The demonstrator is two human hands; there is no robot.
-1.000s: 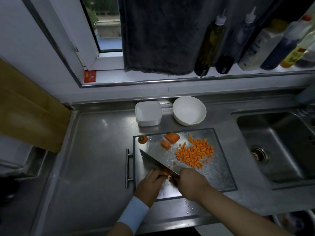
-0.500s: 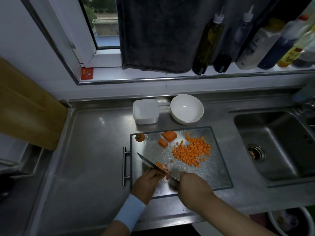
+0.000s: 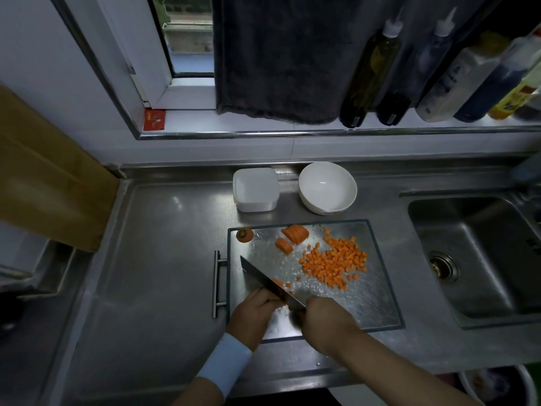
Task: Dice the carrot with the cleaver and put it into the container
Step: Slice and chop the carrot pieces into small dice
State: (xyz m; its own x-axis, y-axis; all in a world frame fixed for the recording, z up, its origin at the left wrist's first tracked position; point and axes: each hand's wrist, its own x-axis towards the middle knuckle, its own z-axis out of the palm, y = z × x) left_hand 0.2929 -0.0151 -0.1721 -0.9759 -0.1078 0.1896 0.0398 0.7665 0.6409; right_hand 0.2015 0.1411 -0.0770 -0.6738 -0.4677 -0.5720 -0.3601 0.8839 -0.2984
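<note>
1. The cleaver [image 3: 265, 278] lies slantwise over the near left part of the cutting board [image 3: 366, 303], with its blade between the two hands and its tip pointing away to the left.
2. The diced carrot [image 3: 333, 263] is heaped beyond the right hand, well apart from it. The carrot slices [image 3: 294, 234] and the carrot end [image 3: 244, 234] lie at the board's far edge. The container [image 3: 255, 190] stands behind the board, beside a white bowl [image 3: 327, 187].
3. The right hand [image 3: 325, 317] grasps the cleaver's handle, knuckles up.
4. The left hand [image 3: 254, 313] is curled, with its knuckles against the blade's flat. Whether it pins any carrot I cannot tell.
5. Compared with a second ago, a few loose dice [image 3: 281, 284] now show just beyond the blade, while the heap and slices lie as before.
</note>
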